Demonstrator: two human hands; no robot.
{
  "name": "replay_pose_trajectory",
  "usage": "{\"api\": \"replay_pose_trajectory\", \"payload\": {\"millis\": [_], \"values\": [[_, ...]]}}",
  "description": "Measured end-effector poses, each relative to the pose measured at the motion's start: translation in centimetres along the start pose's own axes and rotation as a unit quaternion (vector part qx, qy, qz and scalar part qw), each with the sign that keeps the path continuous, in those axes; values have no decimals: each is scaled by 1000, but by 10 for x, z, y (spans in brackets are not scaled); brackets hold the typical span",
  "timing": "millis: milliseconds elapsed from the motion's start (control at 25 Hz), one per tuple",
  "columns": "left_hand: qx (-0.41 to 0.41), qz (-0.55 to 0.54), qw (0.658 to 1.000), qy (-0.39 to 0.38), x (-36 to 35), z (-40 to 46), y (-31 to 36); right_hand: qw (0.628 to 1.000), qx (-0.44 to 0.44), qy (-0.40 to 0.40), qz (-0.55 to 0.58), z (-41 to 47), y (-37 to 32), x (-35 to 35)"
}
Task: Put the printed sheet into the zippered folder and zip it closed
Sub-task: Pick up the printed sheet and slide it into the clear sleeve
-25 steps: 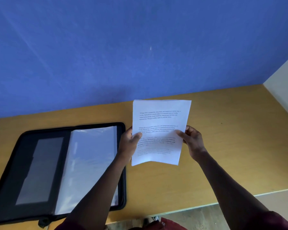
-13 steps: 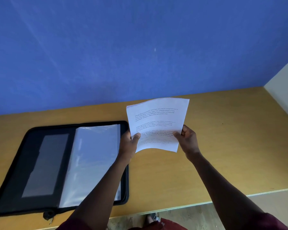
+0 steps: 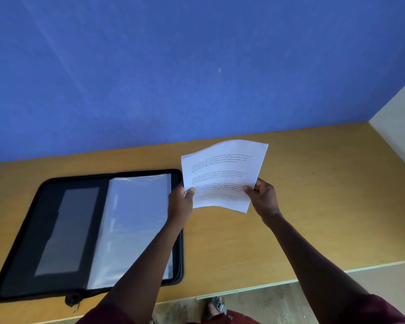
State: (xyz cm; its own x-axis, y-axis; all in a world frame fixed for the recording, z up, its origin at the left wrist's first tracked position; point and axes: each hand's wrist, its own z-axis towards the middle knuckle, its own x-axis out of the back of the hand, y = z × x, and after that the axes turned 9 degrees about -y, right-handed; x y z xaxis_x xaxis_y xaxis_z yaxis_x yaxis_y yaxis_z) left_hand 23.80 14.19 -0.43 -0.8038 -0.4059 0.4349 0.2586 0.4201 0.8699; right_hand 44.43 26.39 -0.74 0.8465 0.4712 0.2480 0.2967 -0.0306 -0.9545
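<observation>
Two hands hold one sheet above a yellow wooden tabletop (image 3: 313,206) set against a blue wall (image 3: 197,66). Farthest left, the zippered folder (image 3: 21,253) lies open and flat on the tabletop, black-edged, with a grey panel (image 3: 68,230) on its left half and a clear plastic sleeve (image 3: 131,225) covering its right half. A zipper pull (image 3: 73,300) hangs at its near edge, close to the tabletop's front lip. Next, the left forearm crosses over the folder's right side, and the left hand (image 3: 180,204) pinches the printed sheet's left edge, thumb on the printed face. The printed sheet (image 3: 222,174) is held in the air, just right of the folder's far right corner, tilted and bowed, with several blocks of text too small to read. To its right, the right hand (image 3: 264,197) pinches the sheet's right edge near the lower corner, thumb on top and fingers curled behind. Farther right, a pale wall (image 3: 398,127) meets the tabletop.
</observation>
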Motion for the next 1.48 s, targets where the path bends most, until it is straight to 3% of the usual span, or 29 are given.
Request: {"api": "replay_pose_trajectory", "payload": {"millis": [720,1120,1480], "values": [[22,108,994,-18,6,0,-1,999,-30,-18,-3,-1,2,-5],[23,104,994,-5,12,2,1,1000,-24,-10,-11,3,-2,-4],[13,53,994,-100,61,9,-15,989,-5,-121,-83,22,-31,-14]]}}
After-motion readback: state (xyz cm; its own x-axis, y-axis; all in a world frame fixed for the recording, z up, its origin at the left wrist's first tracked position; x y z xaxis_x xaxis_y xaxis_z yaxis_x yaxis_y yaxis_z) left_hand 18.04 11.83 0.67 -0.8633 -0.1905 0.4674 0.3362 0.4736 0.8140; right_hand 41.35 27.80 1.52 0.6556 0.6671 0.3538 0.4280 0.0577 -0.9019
